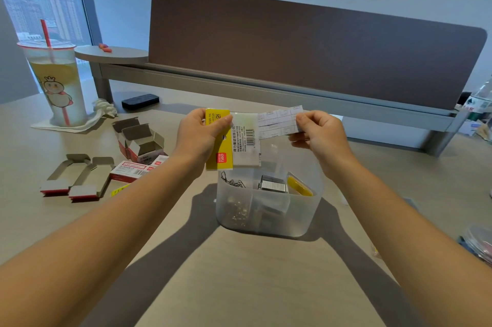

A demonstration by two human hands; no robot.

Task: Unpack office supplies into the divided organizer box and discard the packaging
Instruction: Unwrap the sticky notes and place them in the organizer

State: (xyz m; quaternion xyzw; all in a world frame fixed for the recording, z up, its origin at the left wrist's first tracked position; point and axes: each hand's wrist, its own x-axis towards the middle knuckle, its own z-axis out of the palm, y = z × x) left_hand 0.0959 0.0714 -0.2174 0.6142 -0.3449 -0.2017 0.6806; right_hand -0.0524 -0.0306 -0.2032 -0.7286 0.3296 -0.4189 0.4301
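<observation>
My left hand (pixel 198 135) grips a yellow and clear sticky-note packet (pixel 231 145) above the organizer box (pixel 269 223). My right hand (pixel 319 132) pinches a white printed paper strip (pixel 277 121) that sticks out of the packet's right side. The translucent box stands on the desk below both hands. Its compartments hold paper clips (pixel 234 181), a block of staples (pixel 273 184), a yellow item (pixel 299 185) and small metal pieces (pixel 237 211).
Opened red and grey cardboard boxes (pixel 141 140) and flattened ones (pixel 77 177) lie to the left. A drink cup with a red straw (pixel 57 79) stands far left on a napkin. A black eraser-like block (pixel 140 101) lies behind. A brown divider panel (pixel 306 44) closes the desk's back.
</observation>
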